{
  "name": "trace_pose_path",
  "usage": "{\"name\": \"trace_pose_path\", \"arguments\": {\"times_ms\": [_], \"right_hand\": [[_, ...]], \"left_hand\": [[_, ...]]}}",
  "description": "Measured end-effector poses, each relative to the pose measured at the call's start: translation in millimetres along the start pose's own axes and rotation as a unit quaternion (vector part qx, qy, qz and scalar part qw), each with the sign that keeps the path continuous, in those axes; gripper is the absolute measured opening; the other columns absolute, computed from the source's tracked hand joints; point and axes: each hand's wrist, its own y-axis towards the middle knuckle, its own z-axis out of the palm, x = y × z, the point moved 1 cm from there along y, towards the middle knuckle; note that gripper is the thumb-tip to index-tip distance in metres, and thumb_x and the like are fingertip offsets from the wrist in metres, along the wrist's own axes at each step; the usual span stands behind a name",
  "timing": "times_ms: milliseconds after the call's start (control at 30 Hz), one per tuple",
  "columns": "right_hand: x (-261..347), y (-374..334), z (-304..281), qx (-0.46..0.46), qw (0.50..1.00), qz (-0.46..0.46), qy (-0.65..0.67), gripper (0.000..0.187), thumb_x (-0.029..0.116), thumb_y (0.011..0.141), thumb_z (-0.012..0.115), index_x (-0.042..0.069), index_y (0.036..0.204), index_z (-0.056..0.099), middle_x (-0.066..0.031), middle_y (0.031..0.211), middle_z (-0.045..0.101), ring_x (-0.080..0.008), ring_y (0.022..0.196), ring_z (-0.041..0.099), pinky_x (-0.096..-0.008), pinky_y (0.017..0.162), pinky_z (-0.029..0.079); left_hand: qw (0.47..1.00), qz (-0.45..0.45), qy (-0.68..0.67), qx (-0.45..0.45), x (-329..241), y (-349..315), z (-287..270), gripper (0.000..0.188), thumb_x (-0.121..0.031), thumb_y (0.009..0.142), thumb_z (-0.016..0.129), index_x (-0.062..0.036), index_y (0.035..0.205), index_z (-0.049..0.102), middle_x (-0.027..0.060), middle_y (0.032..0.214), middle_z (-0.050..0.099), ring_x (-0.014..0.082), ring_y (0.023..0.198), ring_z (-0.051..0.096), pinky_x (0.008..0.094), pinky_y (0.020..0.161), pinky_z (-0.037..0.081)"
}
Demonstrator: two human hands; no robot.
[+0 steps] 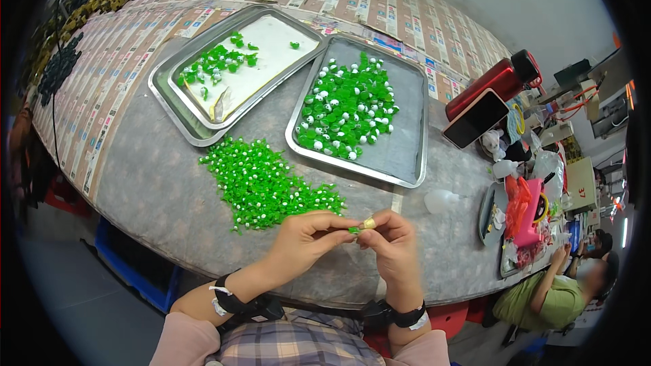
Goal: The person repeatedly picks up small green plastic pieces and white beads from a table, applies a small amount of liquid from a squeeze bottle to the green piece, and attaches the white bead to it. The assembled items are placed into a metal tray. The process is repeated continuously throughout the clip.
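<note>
My left hand (313, 238) pinches a small green piece (353, 230) between thumb and forefinger, just above the near part of the table. From the other side, the closed fingertips of my right hand (392, 242) meet that piece. A pale yellow wrap (368, 223) covers one right fingertip. Just beyond my left hand spreads a loose pile of small green parts with white dots (268, 183). Farther off, a metal tray (405, 156) holds green pieces with white eye-like balls. The exact shape of the pinched piece is mostly hidden by my fingers.
At the far left, another metal tray (271, 44) with a white lining carries fewer green pieces. A small translucent bottle (441, 201) lies right of my hands. Beyond are a phone (476, 118), a red flask (483, 88) and a pink holder (530, 213). A person in green (542, 301) sits at right.
</note>
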Motion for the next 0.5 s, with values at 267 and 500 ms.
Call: {"name": "trace_pose_path", "arguments": {"times_ms": [267,500], "right_hand": [[-1,-5,-3,0.022,0.997,0.031,-0.073,0.01,0.004,0.071,0.062,0.001,0.078,0.056,-0.0016,0.073,0.057,-0.006,0.064,0.052,-0.0175,0.056,0.04],[18,-20,-85,-0.4,0.84,-0.293,-0.223,0.024,0.004,0.075,0.056,0.003,0.097,0.049,-0.0053,0.085,0.052,-0.0092,0.078,0.049,-0.0198,0.068,0.039]], "left_hand": [[1.0,-0.024,0.01,0.017,-7,-2,2,0.014,0.001,0.073,0.057,0.0013,0.088,0.058,0.0077,0.084,0.058,0.0124,0.075,0.057,0.0193,0.064,0.045],[0.981,-0.089,-0.171,-0.027,-6,-4,-17,0.015,-0.003,0.076,0.055,0.0041,0.089,0.056,0.0144,0.08,0.06,0.018,0.071,0.06,0.0275,0.067,0.05]]}}
